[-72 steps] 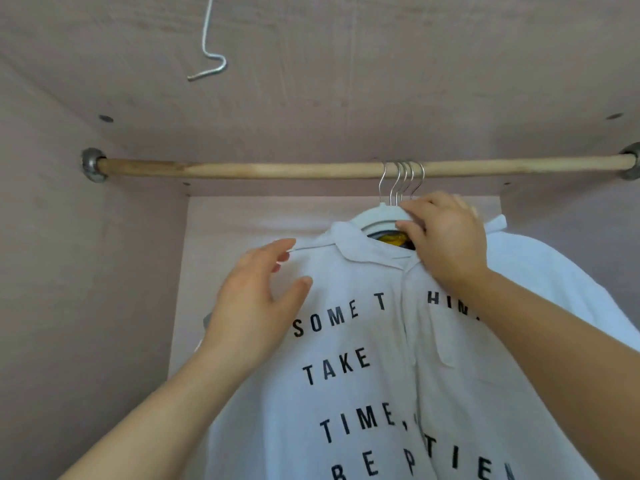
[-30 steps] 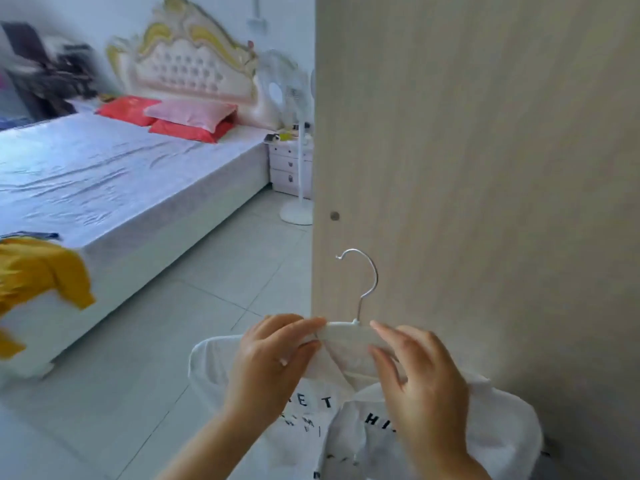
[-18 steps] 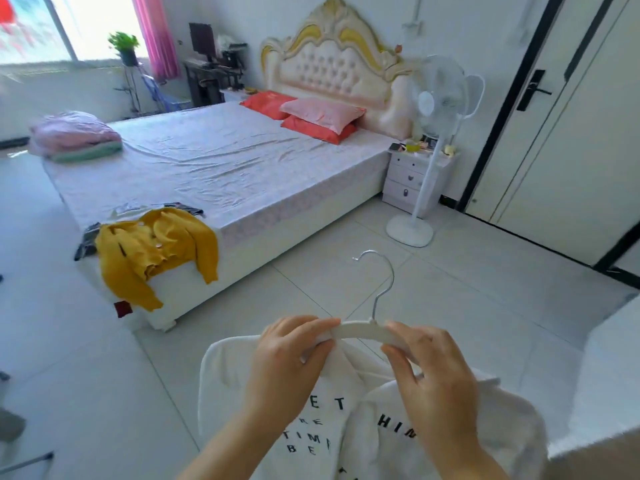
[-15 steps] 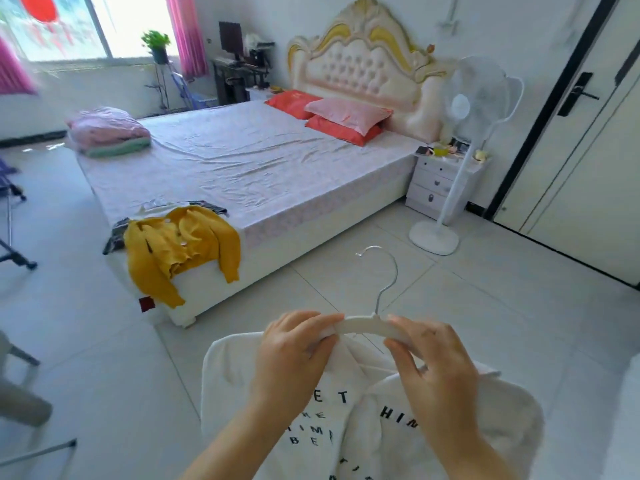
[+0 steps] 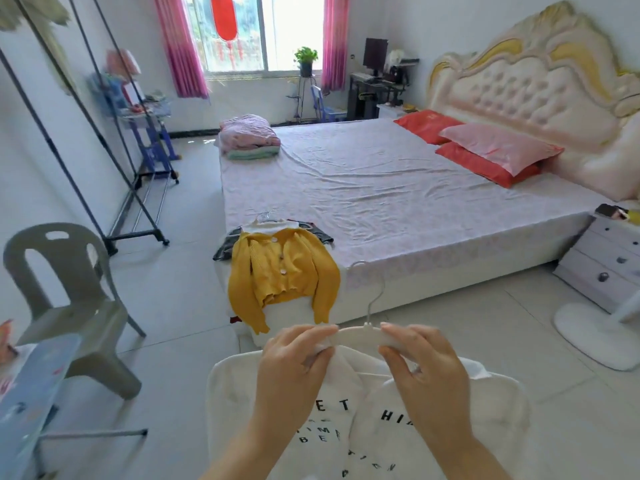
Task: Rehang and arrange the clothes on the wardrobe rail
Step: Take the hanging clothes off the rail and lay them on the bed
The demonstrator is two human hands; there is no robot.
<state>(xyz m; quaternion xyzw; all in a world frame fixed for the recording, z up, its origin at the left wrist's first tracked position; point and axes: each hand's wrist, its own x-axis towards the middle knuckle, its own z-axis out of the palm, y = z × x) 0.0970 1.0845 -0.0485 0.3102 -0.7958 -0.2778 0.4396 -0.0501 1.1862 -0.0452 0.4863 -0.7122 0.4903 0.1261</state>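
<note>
A white shirt with black lettering (image 5: 346,417) hangs on a white hanger (image 5: 356,336) with a metal hook. My left hand (image 5: 294,368) pinches the hanger's left arm and the collar. My right hand (image 5: 422,368) pinches the hanger's right arm. Both hands hold the shirt in front of me, above the tiled floor. A yellow cardigan (image 5: 280,275) on a hanger lies over the near corner of the bed (image 5: 398,188), on top of darker clothes. The wardrobe rail is out of view.
A grey plastic chair (image 5: 69,299) stands at the left, with a black clothes rack (image 5: 114,161) behind it. A white nightstand (image 5: 606,268) and a fan base (image 5: 595,334) are at the right. Folded bedding (image 5: 249,136) lies on the bed's far corner.
I lifted the white shirt on its hanger off the wardrobe rail and turned away from the wardrobe. The view has swung left toward the bed, and both hands still hold the hanger.
</note>
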